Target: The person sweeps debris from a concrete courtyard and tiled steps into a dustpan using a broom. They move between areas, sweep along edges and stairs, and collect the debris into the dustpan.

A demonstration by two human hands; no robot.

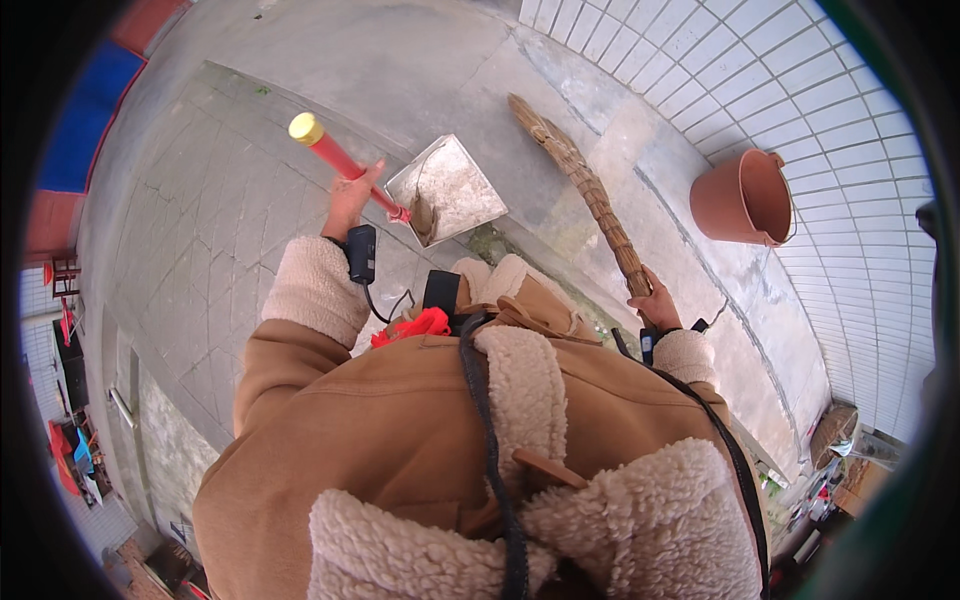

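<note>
My left hand (350, 198) is wrapped round the red handle (335, 155) of a long-handled dustpan; the handle has a yellow end cap. The dustpan's whitish, dirt-stained pan (465, 190) rests on the ground ahead of me, at the lower end of the handle. In my right hand (656, 304) is the near end of a brown broom (583, 183) of bound dry stalks. It slants away from me toward the far left, and its far end lies to the right of the pan, apart from it.
A brown plastic bucket (732, 200) stands against the white tiled wall (800, 90) on my right. Paved concrete (200, 230) spreads to the left, with a raised edge running past the pan. Assorted items, including a basket (832, 436), sit at the lower right.
</note>
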